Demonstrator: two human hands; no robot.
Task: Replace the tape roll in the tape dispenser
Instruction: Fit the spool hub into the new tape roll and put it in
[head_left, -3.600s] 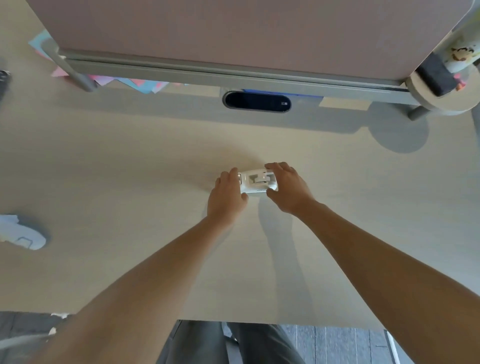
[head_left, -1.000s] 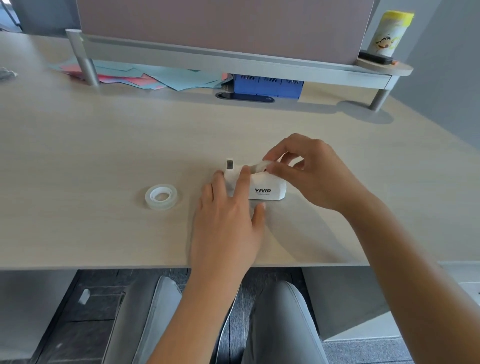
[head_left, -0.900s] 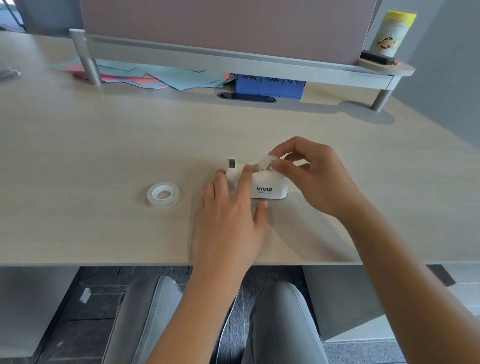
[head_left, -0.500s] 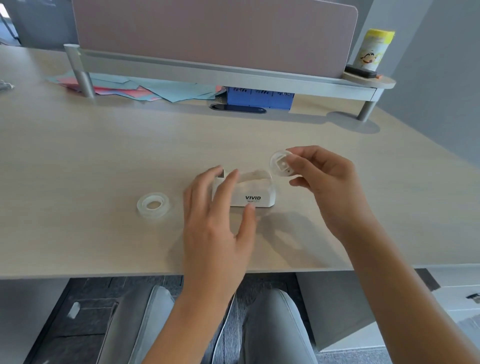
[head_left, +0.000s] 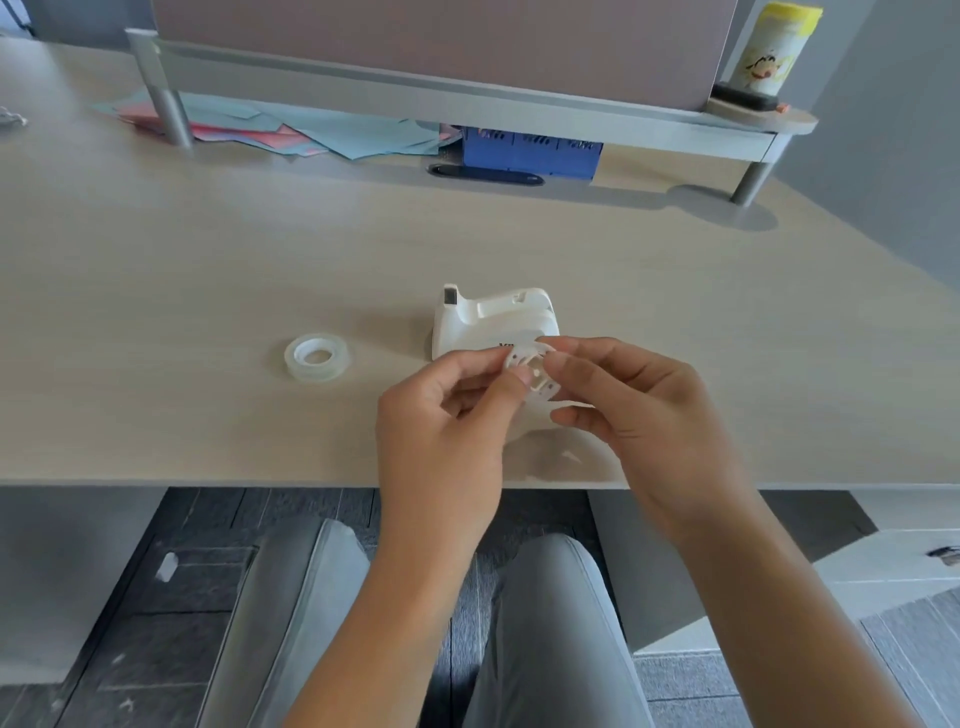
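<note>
Both hands, left (head_left: 441, 415) and right (head_left: 639, 410), pinch a small white plastic spool (head_left: 535, 371) above the pale wooden table (head_left: 208, 270), just before the white plastic tape dispenser (head_left: 493, 319); a clear tape roll (head_left: 316, 356) lies left.

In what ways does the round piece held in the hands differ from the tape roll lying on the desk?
The spool is held above the desk by the left hand and right hand; the tape roll lies flat on the desk, untouched.
The spool is opaque white with spokes and cut-outs; the tape roll is a translucent ring with an open middle.
The spool is tilted toward the camera; the tape roll faces up.
Both are round and pale.
</note>
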